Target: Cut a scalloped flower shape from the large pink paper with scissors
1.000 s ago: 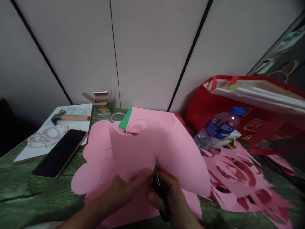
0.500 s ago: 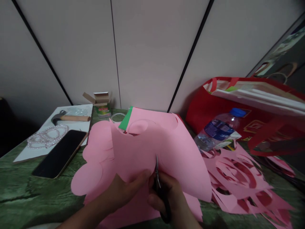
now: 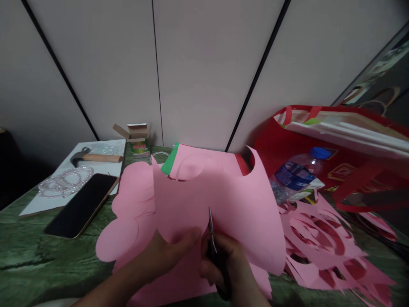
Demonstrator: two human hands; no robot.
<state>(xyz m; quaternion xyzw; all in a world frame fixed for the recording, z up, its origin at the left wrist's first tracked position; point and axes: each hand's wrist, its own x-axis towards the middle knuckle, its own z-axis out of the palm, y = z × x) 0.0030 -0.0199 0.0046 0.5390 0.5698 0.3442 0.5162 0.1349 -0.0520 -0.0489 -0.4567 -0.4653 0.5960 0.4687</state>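
Pink sheet [image 3: 246, 217] has flared up centre-right of frame; your left hand [image 3: 169, 252] pinches it, right hand [image 3: 230, 261] wraps the scissors [image 3: 211, 228]. Looks mid-cut, next snip probably wants it steady.

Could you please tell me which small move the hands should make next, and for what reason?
Probably the left hand should turn the pink sheet slightly toward the scissors. The right hand holds them with the blades at the sheet, uncut paper lies beyond their tip, and the left thumb rests on the sheet close beside them.
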